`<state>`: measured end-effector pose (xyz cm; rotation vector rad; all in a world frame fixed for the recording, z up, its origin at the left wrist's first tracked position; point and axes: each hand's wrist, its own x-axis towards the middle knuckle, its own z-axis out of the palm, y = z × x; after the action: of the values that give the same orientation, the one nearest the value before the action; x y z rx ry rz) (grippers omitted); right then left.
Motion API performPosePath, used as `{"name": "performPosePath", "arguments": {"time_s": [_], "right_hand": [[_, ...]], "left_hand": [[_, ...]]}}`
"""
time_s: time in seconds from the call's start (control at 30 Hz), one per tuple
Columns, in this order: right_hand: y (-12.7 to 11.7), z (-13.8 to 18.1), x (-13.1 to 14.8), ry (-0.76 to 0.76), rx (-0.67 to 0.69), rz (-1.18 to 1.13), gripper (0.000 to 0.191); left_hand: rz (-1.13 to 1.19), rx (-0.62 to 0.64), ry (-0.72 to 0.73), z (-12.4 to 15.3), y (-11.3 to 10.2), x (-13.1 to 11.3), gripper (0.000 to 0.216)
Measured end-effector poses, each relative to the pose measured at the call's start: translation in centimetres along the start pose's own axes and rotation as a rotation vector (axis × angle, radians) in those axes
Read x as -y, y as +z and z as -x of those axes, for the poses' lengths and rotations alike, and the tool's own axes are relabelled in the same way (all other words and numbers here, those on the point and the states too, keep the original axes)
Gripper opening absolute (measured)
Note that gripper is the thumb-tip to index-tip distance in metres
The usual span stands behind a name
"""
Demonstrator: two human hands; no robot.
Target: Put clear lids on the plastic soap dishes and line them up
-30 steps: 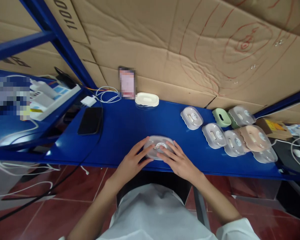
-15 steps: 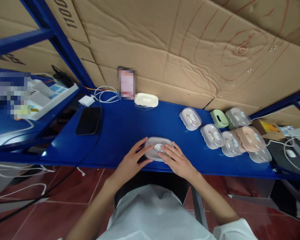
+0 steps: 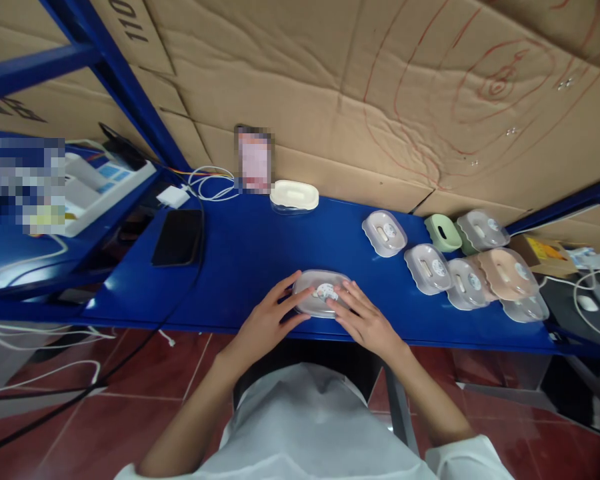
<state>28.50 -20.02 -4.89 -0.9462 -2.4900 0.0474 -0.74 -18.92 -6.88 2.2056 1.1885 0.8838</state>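
A pale soap box (image 3: 310, 306) with a clear lid and a round printed sticker lies on the blue table near its front edge. Around its left end, my left hand (image 3: 267, 319) holds it, middle finger at the far rim, index finger over the lid and thumb at the near side. My right hand (image 3: 370, 321) rests on the right part of the lid, fingers stretched out and spread. Its fingertips lie beside the sticker. The right end of the box is partly hidden beneath these fingers.
To the right stand several similar boxes (image 3: 429, 269), a green one (image 3: 443, 233) and a peach one (image 3: 507, 275) among them. At the back sits a cream-topped box (image 3: 294, 195) beside a propped phone (image 3: 255, 160). A black device (image 3: 179, 237) and white charger (image 3: 173, 197) lie left.
The whole view has shifted slightly. My right hand's fingers have slid a little to the right, off the sticker. My left hand keeps its place on the soap box.
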Motion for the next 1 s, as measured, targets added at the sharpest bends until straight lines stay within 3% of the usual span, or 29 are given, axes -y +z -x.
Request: {"name": "performPosePath", "arguments": {"time_s": [0.1,0.2,0.3,0.4,0.5,0.6,0.7,0.83,0.93,1.0], "right_hand": [[-0.3,-1.1,-1.3,0.034,0.040,0.101,0.053],[-0.9,-3.8,-2.9,0.250,-0.008,0.270,0.054],[-1.1,-6.7,-3.2,0.419,-0.079,0.331,0.059],[-0.2,-7.7,-2.1,0.313,0.016,0.222,0.054],[1.2,-6.5,-0.8,0.236,0.105,0.136,0.045],[1.6,-3.9,-0.1,0.262,0.092,0.073,0.043],[1.0,-1.4,0.1,0.320,0.017,0.043,0.049],[0.3,-0.3,0.3,0.322,-0.017,0.091,0.055],[0.4,-0.6,0.2,0.237,0.086,0.052,0.045],[0.4,-0.7,0.1,0.240,0.109,0.023,0.041]], "left_hand": [[0.003,0.049,-0.026,-0.7,-0.4,-0.1,0.060],[-0.091,0.055,-0.039,-2.7,-1.6,-0.2,0.071],[-0.281,0.029,-0.020,-6.4,-3.0,0.5,0.066],[-0.467,0.019,-0.050,-11.5,-4.1,2.1,0.064],[-0.612,0.031,-0.114,-16.0,-4.5,3.7,0.072],[-0.665,0.057,-0.098,-17.8,-4.6,4.2,0.054],[-0.644,0.129,-0.018,-15.4,-4.1,3.0,0.029],[-0.511,0.263,0.195,-7.7,-2.1,-0.2,0.029],[-0.309,0.249,0.342,-3.5,-0.8,-1.6,0.035],[-0.265,0.168,0.318,-3.4,-0.9,-1.4,0.043]]}}
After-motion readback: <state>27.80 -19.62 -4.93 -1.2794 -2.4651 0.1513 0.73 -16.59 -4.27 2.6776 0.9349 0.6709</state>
